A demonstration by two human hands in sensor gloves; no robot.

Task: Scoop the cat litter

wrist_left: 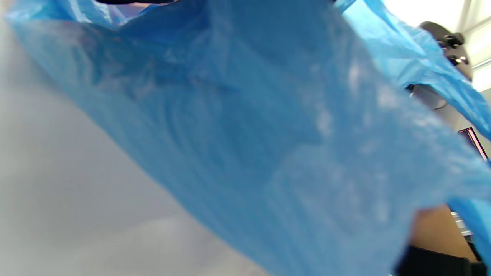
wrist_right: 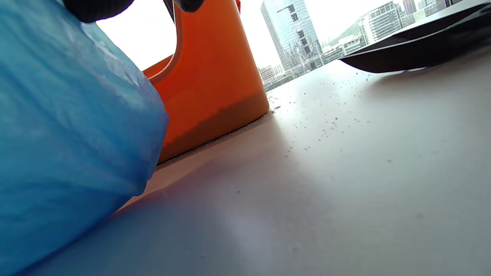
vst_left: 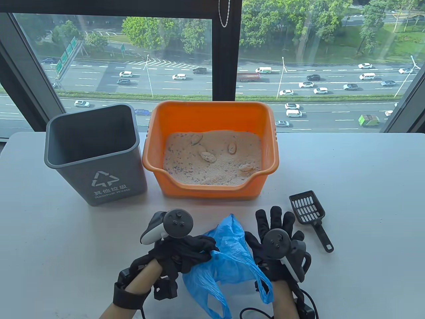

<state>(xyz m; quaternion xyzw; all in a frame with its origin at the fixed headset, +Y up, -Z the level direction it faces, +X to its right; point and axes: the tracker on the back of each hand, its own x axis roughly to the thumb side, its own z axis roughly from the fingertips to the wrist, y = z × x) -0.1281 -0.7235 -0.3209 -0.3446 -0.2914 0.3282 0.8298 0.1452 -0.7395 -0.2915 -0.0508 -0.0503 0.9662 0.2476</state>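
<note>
1. At mid-table, against the window, an orange litter tray (vst_left: 212,114) holds pale cat litter (vst_left: 212,162) with four clumps lying on its surface.
2. Near the front edge, a crumpled blue plastic bag (vst_left: 229,256) lies between both gloved hands.
3. Left hand (vst_left: 181,252): its grip is clamped around a bunch of the bag. Right hand (vst_left: 275,239): fingers spread apart, flat on the table beside the bag, holding nothing.
4. Judgement: the step in hand is opening the bag to line the bin. Find the mouth, part both layers, and shake it open before lifting.
5. Black slotted scoop (vst_left: 310,214) lies untouched just right of the right hand.
6. Grey bin (vst_left: 96,156), left of the tray, bears a white recycling triangle, Chinese characters, and "Residual Waste".
</note>
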